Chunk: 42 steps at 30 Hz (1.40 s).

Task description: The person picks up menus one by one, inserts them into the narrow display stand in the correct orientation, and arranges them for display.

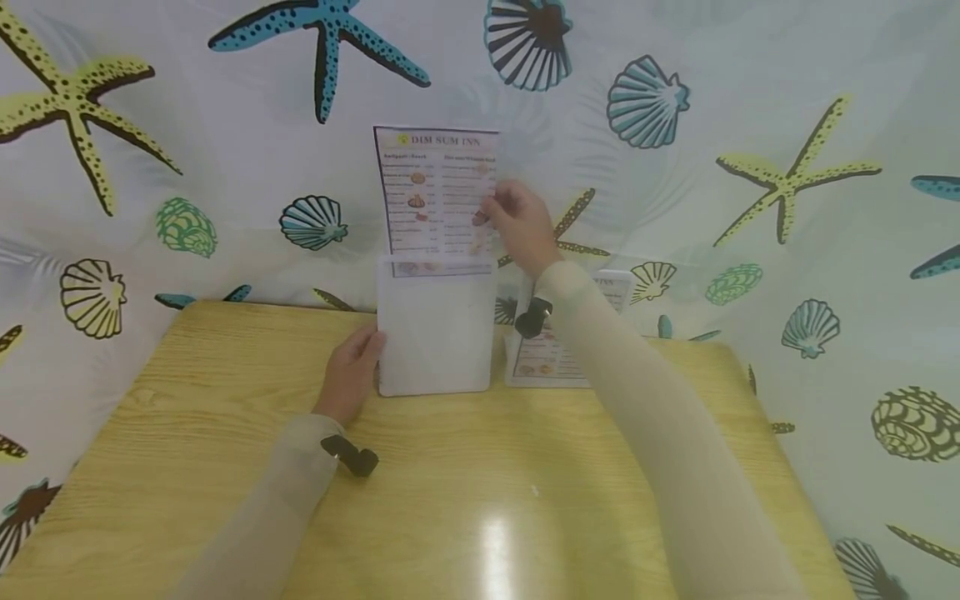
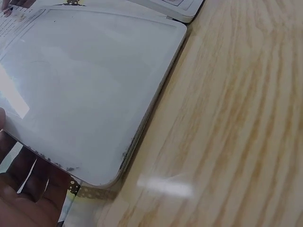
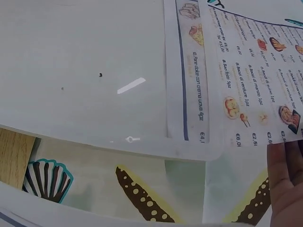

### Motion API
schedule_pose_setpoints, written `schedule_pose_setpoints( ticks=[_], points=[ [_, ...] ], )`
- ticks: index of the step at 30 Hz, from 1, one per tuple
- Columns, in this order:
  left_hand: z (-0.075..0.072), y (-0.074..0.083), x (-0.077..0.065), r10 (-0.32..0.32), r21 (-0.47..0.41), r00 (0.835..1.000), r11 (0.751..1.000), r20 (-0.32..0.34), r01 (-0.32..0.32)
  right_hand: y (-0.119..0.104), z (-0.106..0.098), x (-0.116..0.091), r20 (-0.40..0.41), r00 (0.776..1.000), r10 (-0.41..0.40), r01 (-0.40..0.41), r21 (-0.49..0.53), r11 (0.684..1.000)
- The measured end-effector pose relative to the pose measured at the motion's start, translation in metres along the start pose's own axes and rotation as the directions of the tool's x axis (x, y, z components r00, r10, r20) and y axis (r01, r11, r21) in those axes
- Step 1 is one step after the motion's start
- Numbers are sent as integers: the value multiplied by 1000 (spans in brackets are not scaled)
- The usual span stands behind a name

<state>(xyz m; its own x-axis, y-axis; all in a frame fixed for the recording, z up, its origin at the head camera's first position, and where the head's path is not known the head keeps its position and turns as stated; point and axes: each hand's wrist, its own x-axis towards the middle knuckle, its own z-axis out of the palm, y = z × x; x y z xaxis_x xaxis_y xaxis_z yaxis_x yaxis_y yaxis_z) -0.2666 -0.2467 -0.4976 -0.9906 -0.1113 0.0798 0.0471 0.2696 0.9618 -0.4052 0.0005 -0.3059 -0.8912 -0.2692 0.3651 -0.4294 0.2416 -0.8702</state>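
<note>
A clear menu stand (image 1: 435, 333) with a blank whitish front stands upright on the table. My left hand (image 1: 351, 371) grips its left edge, thumb on the front and fingers behind; in the left wrist view the hand (image 2: 31, 196) shows at that edge. A printed menu sheet (image 1: 435, 196) headed "DIM SUM INN" rises out of the stand's top, its lower strip inside behind the clear front. My right hand (image 1: 521, 225) pinches the sheet's right edge between thumb and fingers. In the right wrist view the menu sheet (image 3: 255, 71) enters the stand's edge, and fingers (image 3: 280, 165) show behind it.
A second menu stand (image 1: 551, 367), holding a similar printed menu, stands just right of the first, partly behind my right forearm. Both are near the back edge of the wooden table (image 1: 450, 500). A cloth (image 1: 465, 50) with starfish and shells hangs behind.
</note>
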Motion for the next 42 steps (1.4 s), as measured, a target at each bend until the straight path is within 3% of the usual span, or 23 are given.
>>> schedule_pose_setpoints(
  ticks=[24,36,42],
  points=[
    [4,-4,0,-7,-30,999,1000,-35,6,7,-2,-10,74,996,40,-33,-89,995],
    [5,-3,2,0,-8,996,1000,-88,0,2,-7,-12,87,993,77,-53,-254,966],
    [6,-3,4,19,-15,996,1000,-89,-20,0,-9,-13,45,994,95,-74,-338,938]
  ],
)
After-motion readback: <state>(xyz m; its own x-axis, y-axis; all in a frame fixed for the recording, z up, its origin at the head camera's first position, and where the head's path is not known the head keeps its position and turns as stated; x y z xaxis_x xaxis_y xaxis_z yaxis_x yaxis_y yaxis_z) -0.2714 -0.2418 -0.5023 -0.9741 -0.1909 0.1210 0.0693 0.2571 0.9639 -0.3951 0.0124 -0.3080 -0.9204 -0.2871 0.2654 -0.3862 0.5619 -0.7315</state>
